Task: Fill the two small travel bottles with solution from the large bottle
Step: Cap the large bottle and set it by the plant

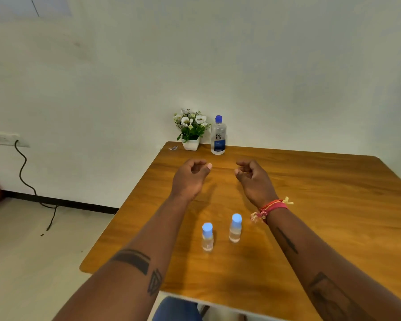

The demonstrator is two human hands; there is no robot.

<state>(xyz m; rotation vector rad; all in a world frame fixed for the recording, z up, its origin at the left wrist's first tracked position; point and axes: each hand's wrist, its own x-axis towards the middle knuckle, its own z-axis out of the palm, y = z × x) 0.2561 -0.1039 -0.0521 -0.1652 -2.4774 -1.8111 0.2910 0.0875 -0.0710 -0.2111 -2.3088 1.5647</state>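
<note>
Two small clear travel bottles with pale blue caps stand upright near the table's near edge, the left one (207, 237) just beside the right one (235, 228), apart; bare wood lies open between them and the hands; left hand (190, 176) and right hand (252, 178) hover over mid-table, fingers loosely curled, holding nothing, a gap between them; large clear solution bottle with dark blue cap (218, 135) stands upright at the far edge of the brown wooden table (322, 205), beside a white pot of white flowers (191, 130) near the far-left corner.
</note>
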